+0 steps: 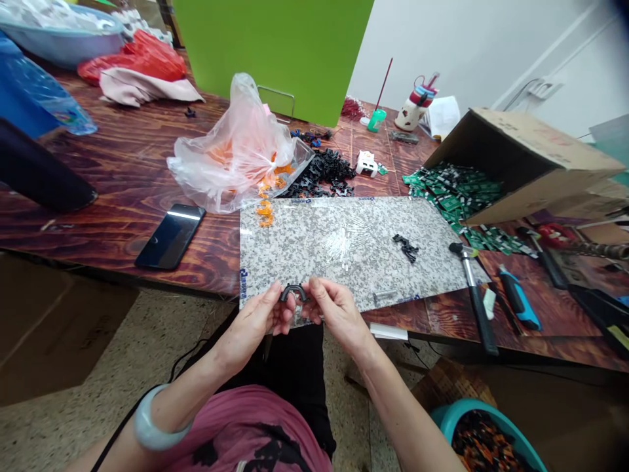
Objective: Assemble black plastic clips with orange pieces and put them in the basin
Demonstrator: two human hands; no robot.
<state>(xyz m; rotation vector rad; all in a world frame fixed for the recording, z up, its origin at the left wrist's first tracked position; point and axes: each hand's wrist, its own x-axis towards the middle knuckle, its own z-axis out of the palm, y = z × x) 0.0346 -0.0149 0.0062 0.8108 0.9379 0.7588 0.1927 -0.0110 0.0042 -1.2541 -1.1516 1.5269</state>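
Between both hands, just above the near edge of the speckled stone slab, is a small black arched plastic part. My left hand pinches its left end between thumb and fingers. The right end is pinched by my right hand. On the slab lie a spread of thin metal pins and a few black plastic pieces. Orange plastic parts sit at the slab's left corner. Behind the slab is a heap of black parts.
A phone and a clear plastic bag lie to the left. At the right are a hammer, a blue-handled cutter and a cardboard box spilling green circuit boards. A teal tub stands below the table.
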